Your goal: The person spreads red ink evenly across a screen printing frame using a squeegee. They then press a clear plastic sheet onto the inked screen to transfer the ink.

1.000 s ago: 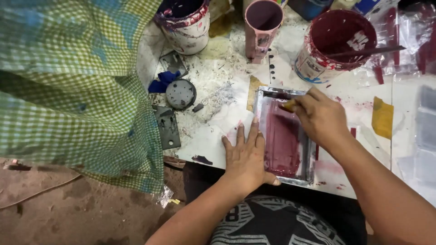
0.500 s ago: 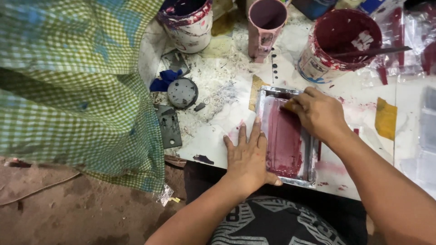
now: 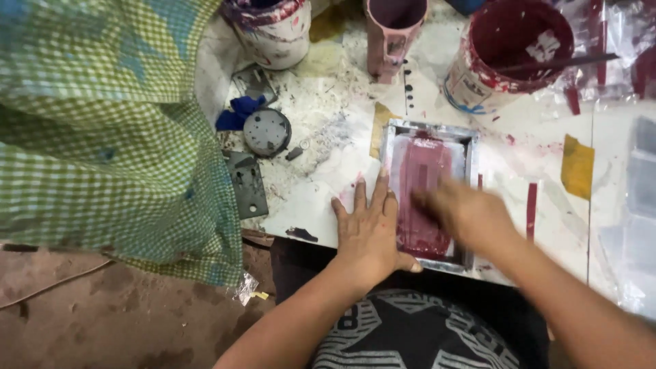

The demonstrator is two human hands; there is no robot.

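A green-and-white checked cloth (image 3: 102,130) fills the upper left of the frame, draped beside a paint-stained white surface (image 3: 328,198) where a person works a small metal-framed printing screen (image 3: 427,191) at centre. Across the top stand the colour supplies within arm's reach: a large tin of dark red ink (image 3: 509,51) with a stick resting across its rim at upper right, a stained white bucket (image 3: 273,27) at upper centre, and a pink cup (image 3: 393,31) between them. The screen lies flat on the surface just right of centre, its mesh coated in dark red. The left hand (image 3: 369,232) lies flat with fingers spread, palm down against the frame's left edge and the surface beside it, apparently to keep the frame from sliding. The right hand (image 3: 465,215) — blurred with motion — sits over the lower part of the mesh; whether its fingers are curled around a tool cannot be told. Left of the screen lie a round grey lid (image 3: 266,132) and a blue rag (image 3: 239,113) — small clutter well clear of the work.
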